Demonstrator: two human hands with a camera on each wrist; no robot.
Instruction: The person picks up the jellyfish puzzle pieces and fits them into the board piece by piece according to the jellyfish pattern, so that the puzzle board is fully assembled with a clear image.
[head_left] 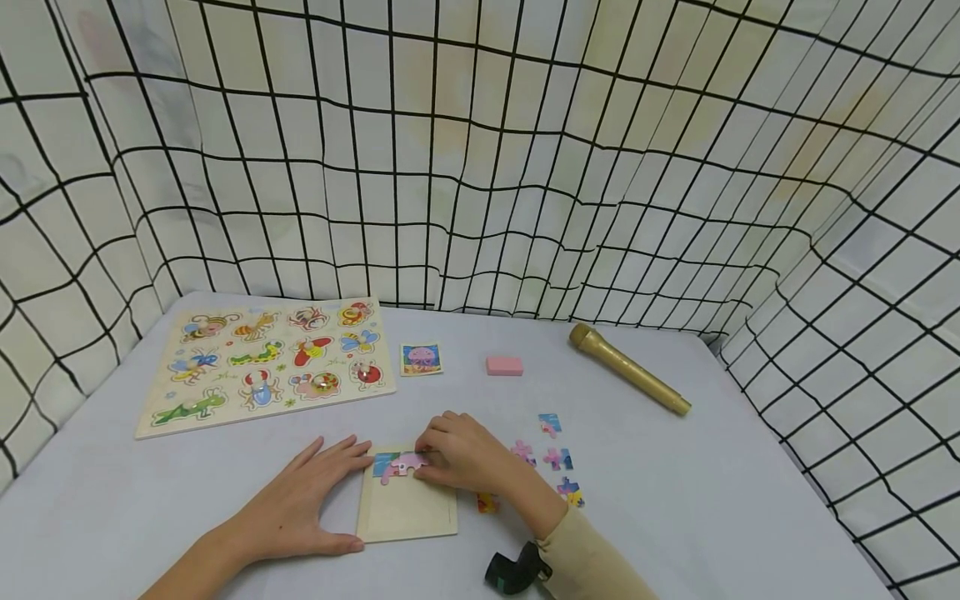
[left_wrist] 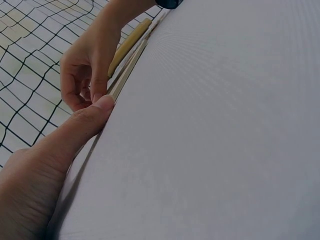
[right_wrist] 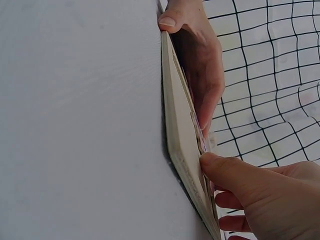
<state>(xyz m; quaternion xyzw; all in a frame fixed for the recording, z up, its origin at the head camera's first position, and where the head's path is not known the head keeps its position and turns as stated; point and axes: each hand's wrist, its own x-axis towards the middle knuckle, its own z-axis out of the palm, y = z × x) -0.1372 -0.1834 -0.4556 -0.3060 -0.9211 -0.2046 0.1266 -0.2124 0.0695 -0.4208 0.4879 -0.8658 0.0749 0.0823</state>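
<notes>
A pale wooden puzzle board lies on the white table with pink-and-blue jigsaw pieces along its top edge. My left hand spreads along the board's left side, fingertips by the upper corner and thumb at the lower one. In the left wrist view the left thumb presses against the board's edge. Over the top right of the board, my right hand pinches a puzzle piece between thumb and curled fingers, which hide most of it. The right wrist view has the right thumb low over the board's surface.
Loose puzzle pieces lie right of the board, partly behind the right forearm. Farther back are an insect peg puzzle, a small octopus picture card, a pink block and a gold microphone. Black netting surrounds the table.
</notes>
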